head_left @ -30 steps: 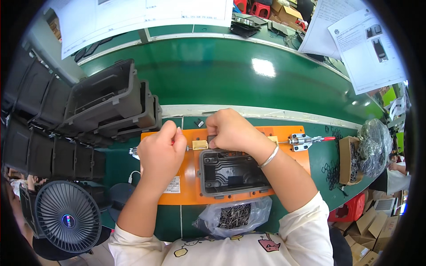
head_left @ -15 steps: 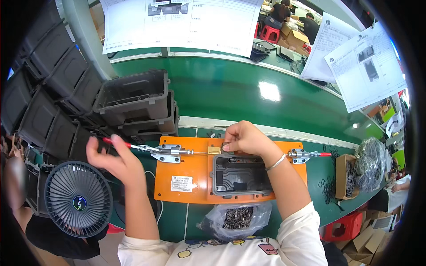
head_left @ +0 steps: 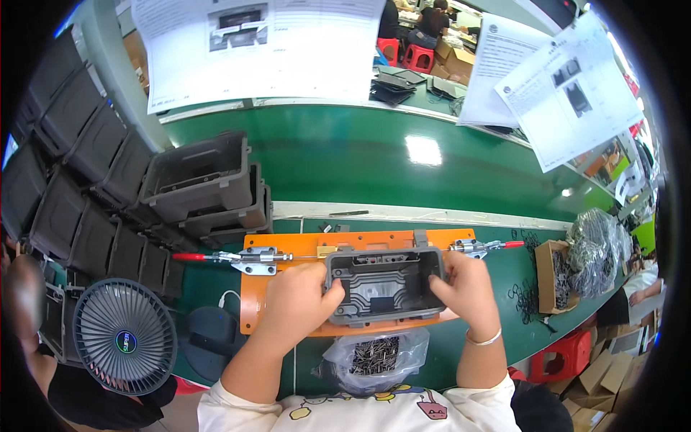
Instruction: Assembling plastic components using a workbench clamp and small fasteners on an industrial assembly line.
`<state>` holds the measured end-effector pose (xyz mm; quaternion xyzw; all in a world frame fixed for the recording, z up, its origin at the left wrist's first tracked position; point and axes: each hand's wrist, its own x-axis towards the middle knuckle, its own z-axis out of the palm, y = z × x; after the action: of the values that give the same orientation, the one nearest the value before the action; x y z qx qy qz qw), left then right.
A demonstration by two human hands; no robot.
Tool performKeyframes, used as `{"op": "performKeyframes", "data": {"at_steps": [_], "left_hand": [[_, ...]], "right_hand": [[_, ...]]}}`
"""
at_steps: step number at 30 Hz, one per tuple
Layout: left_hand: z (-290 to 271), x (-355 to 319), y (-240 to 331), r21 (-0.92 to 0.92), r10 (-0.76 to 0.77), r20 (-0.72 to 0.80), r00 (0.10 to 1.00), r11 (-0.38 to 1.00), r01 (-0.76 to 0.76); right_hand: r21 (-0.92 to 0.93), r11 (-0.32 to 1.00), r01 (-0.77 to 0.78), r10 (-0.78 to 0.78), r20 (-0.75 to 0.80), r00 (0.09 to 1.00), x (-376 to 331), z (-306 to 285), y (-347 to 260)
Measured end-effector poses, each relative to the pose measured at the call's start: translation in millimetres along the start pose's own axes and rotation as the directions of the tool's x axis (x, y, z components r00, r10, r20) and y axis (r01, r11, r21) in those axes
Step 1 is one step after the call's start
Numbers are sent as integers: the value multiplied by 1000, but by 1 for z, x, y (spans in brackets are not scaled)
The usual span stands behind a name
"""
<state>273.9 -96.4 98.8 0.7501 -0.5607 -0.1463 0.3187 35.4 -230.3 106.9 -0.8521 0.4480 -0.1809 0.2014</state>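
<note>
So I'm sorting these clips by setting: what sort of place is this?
Most likely a factory assembly line: both hands hold a grey plastic housing over an orange clamping jig, beside a green conveyor belt, with stacked housings nearby.

A grey open plastic housing (head_left: 385, 282) sits on the flat orange fixture plate (head_left: 288, 252), held between the left hand (head_left: 301, 299) and the right hand (head_left: 468, 288). A red-handled metal toggle clamp (head_left: 245, 258) lies at the plate's left end, and a second red-handled toggle clamp (head_left: 484, 247) at its right end. Before the plate, nearest the person, lies a clear plastic bag of small metal screws (head_left: 374, 356). Left of the plate stands a stack of grey plastic housings (head_left: 205, 183); a round black desk fan (head_left: 124, 337) stands lower left. Behind the plate runs the green conveyor belt (head_left: 360, 158). A small cardboard box (head_left: 556, 275) sits right of the plate.
</note>
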Motion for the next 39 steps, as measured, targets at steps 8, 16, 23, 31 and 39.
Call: {"op": "performKeyframes", "data": {"at_steps": [8,16,23,31,39], "left_hand": [[-17,-17,17,-306,149,-426,892,905,-297],[46,-1,-19,-542,-7,-183,983,835,-95],[46,-2,-11,-614,-30,-274,961,775,-151],[17,-28,13,-326,228,-618,753,797,-508],[1,-26,28,-168,358,-581,730,826,-538]], "right_hand": [[585,757,290,-114,-318,941,-17,-25,-44],[91,854,513,-447,-378,811,-35,-27,-89],[102,834,542,-459,-417,785,-34,-27,-85],[740,622,256,-126,-227,966,9,-1,-14],[898,437,45,-173,35,984,33,23,-6]]}}
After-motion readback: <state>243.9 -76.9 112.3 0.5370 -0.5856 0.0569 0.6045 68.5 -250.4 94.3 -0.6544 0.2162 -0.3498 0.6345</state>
